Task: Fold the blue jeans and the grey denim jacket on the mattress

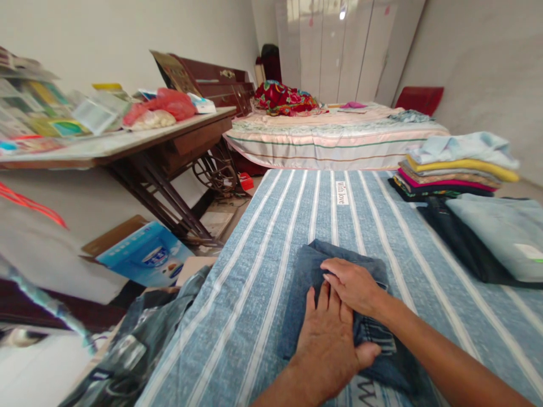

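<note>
A pair of dark blue jeans (303,271) lies folded into a bundle on the striped blue and white bedspread (254,294). My left hand (326,345) rests palm down on the denim, fingers stretched forward and thumb out to the right. Just beyond it, my right hand (354,285) bends its fingers together onto the upper part of the jeans, touching the left fingertips. Its thumb is hard to make out. Part of the lower denim is hidden under my hands and wrists.
On the right are a stack of folded clothes (458,169) and folded pale and black trousers (500,232). Dark garments (139,345) lie in a box at lower left. A cluttered sewing table (127,144) stands left, and another bed (335,141) lies beyond.
</note>
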The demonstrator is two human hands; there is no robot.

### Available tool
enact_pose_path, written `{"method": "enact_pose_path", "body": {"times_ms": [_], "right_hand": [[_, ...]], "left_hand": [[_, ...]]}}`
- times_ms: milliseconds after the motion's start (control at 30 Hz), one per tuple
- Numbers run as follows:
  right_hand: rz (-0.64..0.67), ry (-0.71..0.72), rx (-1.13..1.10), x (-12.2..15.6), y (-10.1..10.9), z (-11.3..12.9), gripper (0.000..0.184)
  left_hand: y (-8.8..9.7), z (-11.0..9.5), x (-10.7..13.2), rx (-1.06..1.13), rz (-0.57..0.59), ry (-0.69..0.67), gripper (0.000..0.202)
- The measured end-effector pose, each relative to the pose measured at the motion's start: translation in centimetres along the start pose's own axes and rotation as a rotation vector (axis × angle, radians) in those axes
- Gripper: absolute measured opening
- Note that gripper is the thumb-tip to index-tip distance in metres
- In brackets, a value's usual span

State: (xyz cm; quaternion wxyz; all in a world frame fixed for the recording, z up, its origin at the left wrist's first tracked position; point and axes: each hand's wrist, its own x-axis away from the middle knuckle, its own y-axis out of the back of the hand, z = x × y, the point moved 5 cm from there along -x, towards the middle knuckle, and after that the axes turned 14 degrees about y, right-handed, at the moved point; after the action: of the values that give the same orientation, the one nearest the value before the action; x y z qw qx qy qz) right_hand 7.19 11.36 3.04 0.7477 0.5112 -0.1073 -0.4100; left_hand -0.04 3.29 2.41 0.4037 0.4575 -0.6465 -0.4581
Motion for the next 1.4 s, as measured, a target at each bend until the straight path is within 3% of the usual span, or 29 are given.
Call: {"method": "enact_pose_path", "body": {"times_ms": [233, 433, 567, 633, 700, 767, 833, 967, 1067, 1400], "right_hand": [[-0.218, -0.023, -0.016, 2.1, 1.1, 3.2, 0.027], [-0.280, -0.036, 0.106, 4.1, -0.1, 3.7, 0.033], [-0.258, -0.058, 0.125, 4.2, -0.5, 3.3, 0.035], [-0.253, -0.059, 0.140, 4.2, -0.4, 3.4, 0.037], [-0.234, -0.049, 0.175, 4.2, -0.3, 3.7, 0.037], [-0.206, -0.045, 0.219, 4.1, -0.5, 4.0, 0.037], [-0.181, -0.051, 0.252, 4.0, -0.7, 4.2, 0.040], [-0.150, -0.067, 0.287, 4.0, -1.0, 4.3, 0.045], [-0.142, -0.086, 0.288, 4.0, -1.0, 4.3, 0.047], [-0.145, -0.127, 0.228, 3.8, -1.0, 4.3, 0.048]], "left_hand": [[0.0, -0.2, 0.1, -0.029, -0.032, -0.051, 0.075], [-0.3, -0.4, 0.2, 0.024, -0.028, -0.084, 0.076], [1.5, 1.3, 0.1, 0.216, 0.133, -0.091, 0.092], [2.8, 2.7, -0.4, 0.332, 0.230, -0.172, 0.078], [4.3, 4.9, -2.0, 0.414, 0.152, -0.154, 0.044], [5.7, 7.0, -4.3, 0.382, -0.068, -0.053, 0.034], [6.1, 7.3, -6.9, 0.262, -0.163, -0.082, 0.030], [5.2, 5.3, -11.3, -0.025, -0.048, -0.199, 0.020], [4.8, 4.3, -13.1, -0.082, 0.017, -0.228, 0.021], [3.2, 5.9, -16.0, -0.048, 0.200, -0.221, 0.030]]}}
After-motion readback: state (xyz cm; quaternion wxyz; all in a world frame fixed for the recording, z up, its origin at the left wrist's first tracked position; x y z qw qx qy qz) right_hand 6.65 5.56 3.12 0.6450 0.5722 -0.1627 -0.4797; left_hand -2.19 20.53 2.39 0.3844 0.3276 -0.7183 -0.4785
